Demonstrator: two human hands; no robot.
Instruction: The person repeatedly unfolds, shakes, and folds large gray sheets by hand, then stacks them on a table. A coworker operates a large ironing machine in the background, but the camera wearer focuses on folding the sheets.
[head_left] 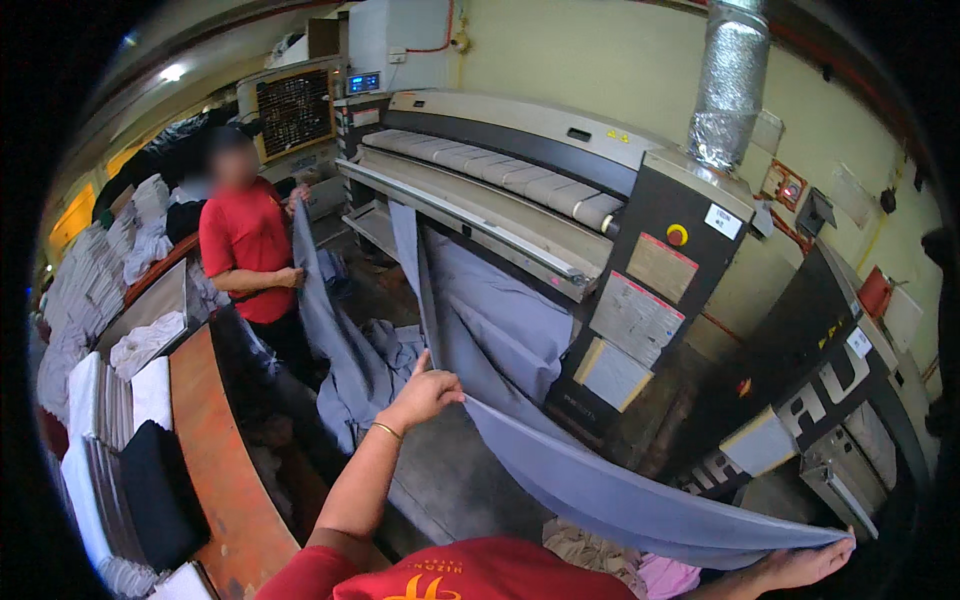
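Observation:
A large blue-grey sheet [570, 460] stretches in a sagging band between my two hands. My left hand [424, 394], with a thin gold bangle on its wrist, is closed on the sheet's edge near the middle of the view. Far out to the right, my right hand [815, 562] pinches a corner of it. More blue-grey cloth [500, 300] hangs below the front of a wide roller ironing machine [490, 170]. At the left stands a co-worker in a red shirt [240, 235], both hands gripping draped grey cloth [335, 330] that trails to the floor.
An orange-brown tabletop [225, 470] at the left bears folded white linen [150, 390] and dark cloth [160, 490]. Piled linen [90, 270] lies behind it. A dark machine [790, 390] stands at the right. Beige and pink cloth [665, 572] lies low beneath the sheet. A foil-wrapped duct [728, 80] rises behind.

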